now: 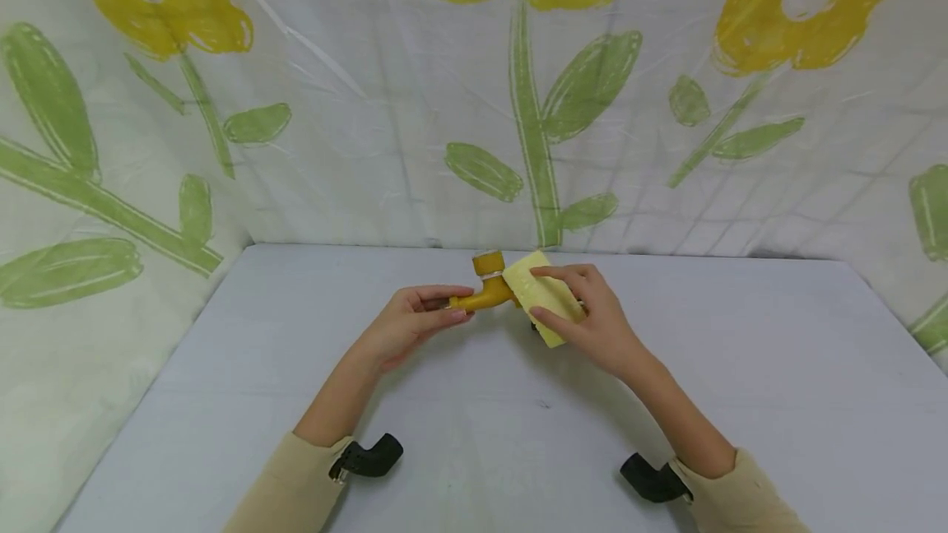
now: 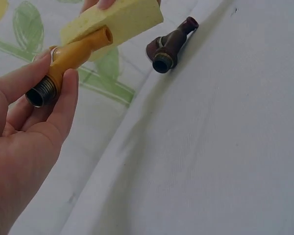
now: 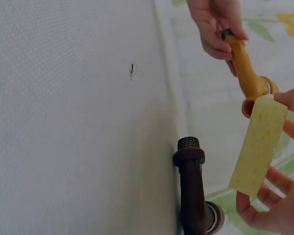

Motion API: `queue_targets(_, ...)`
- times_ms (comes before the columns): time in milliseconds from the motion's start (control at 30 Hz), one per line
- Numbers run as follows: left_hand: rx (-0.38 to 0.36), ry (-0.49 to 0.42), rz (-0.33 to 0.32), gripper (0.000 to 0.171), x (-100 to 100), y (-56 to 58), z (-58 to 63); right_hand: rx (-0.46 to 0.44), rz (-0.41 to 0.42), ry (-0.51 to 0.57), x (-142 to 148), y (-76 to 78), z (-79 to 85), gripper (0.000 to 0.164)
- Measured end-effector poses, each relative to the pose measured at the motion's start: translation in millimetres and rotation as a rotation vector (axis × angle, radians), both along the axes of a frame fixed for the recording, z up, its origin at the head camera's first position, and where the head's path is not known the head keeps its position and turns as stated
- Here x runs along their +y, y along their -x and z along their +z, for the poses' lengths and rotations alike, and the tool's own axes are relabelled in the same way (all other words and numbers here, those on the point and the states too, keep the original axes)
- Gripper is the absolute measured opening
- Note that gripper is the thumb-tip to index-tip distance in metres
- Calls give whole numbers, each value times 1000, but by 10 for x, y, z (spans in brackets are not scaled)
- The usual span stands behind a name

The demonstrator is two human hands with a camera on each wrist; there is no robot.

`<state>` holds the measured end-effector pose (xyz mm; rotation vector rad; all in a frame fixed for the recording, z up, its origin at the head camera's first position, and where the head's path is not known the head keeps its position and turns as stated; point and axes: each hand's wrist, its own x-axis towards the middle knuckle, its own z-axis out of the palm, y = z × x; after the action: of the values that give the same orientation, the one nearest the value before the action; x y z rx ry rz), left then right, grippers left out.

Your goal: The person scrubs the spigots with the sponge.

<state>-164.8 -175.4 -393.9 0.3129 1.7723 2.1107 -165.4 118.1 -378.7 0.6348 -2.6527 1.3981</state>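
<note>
Held above the table, a yellow pipe fitting (image 1: 490,296) has a dark threaded end, an open end and a side branch with a round collar. My left hand (image 1: 403,326) pinches it near the threaded end between thumb and fingers. My right hand (image 1: 596,319) grips a pale yellow sponge (image 1: 546,300) by its edges. In the left wrist view the sponge (image 2: 122,22) lies along the fitting (image 2: 81,51), close to its open end. The right wrist view shows one sponge corner overlapping that end of the fitting (image 3: 247,73).
A dark brown pipe fitting (image 3: 191,188) with a threaded end lies on the white-covered table (image 1: 489,434), mostly hidden behind the sponge in the head view. Behind the table hangs a white cloth (image 1: 333,146) with painted flowers. Black curved pieces (image 1: 374,456) stick out from both sleeves.
</note>
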Motion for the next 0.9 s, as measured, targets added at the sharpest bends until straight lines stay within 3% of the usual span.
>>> queue_targets(300, 1, -145, -16, 45, 35, -22, 38, 78, -48, -53, 0, -57, 36, 47)
queue_targets(500, 6, -160, -9, 47, 62, -39, 57, 171, -36, -72, -25, -133, 85, 44)
queue_targets(633, 13, -165, -7, 45, 81, -52, 77, 231, -78, -106, -21, -145, 110, 44)
queue_targets(767, 31, -175, -1, 42, 105, -69, 95, 259, -127, -117, -38, -158, 110, 46)
queue_targets(900, 45, -189, 13, 41, 135, -78, 101, 286, -112, -112, -86, -206, 101, 47)
